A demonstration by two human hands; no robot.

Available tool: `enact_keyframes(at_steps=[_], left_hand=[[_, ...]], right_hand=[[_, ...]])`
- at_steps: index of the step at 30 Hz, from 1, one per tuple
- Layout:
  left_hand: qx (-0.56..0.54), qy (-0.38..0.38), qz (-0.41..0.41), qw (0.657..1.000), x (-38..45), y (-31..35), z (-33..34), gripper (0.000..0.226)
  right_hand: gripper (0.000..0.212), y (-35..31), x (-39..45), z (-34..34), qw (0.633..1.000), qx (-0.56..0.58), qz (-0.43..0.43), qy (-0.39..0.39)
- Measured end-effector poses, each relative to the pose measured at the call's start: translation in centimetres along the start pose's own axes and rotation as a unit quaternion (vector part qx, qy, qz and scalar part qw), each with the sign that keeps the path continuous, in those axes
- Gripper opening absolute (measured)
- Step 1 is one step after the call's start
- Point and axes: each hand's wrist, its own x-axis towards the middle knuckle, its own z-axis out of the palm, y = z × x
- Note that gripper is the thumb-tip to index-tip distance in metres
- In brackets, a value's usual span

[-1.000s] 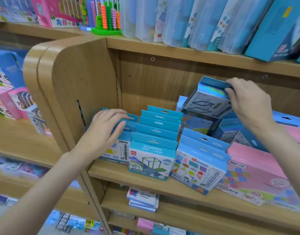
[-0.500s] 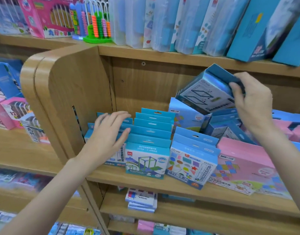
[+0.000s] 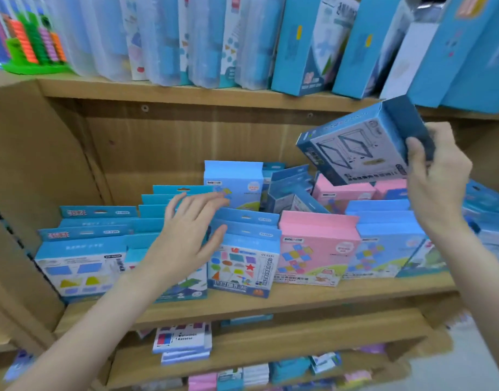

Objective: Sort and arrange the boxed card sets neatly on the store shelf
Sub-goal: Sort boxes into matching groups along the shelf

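Rows of boxed card sets stand on the wooden shelf (image 3: 271, 301): blue boxes (image 3: 81, 266) at the left, a shapes box (image 3: 244, 266) in the middle, a pink box (image 3: 316, 249) to its right. My left hand (image 3: 186, 238) lies flat, fingers spread, over the tops of the middle blue row. My right hand (image 3: 437, 179) holds a dark blue box with line drawings (image 3: 355, 145) tilted in the air above the right-hand boxes. Loose boxes lie jumbled at the back (image 3: 293, 193).
The shelf above carries tall blue boxes (image 3: 304, 43), clear packs and a bead abacus (image 3: 33, 43) at far left. A wooden side panel (image 3: 31, 170) closes the shelf on the left. Lower shelves hold stacked small boxes (image 3: 183, 342).
My right hand has lifted the dark blue box higher and to the right, clear of the pile. My left hand has slid right from the left row onto the middle row.
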Motion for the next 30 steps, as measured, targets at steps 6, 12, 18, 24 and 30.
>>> enact_keyframes(at_steps=[6,12,18,24,30], left_hand=[[-0.034,0.049,0.055,0.997,2.3,4.8,2.6,0.042],[-0.032,0.101,0.003,0.994,4.6,9.4,5.8,0.045],[-0.035,0.117,-0.058,0.991,7.3,16.1,11.4,0.048],[-0.022,0.142,-0.085,0.986,9.1,21.6,14.9,0.045],[-0.010,0.107,-0.042,0.993,11.2,26.0,17.5,0.049]], right_hand=[[0.010,3.9,0.8,-4.1,0.995,0.072,0.024,-0.058],[0.019,7.7,2.8,-7.2,0.959,0.239,0.072,-0.132],[0.027,14.6,3.4,-11.5,0.918,0.234,0.106,-0.300],[0.011,21.8,1.8,-14.8,0.881,0.248,0.147,-0.375],[0.003,28.1,1.1,-18.4,0.871,0.023,0.026,-0.490]])
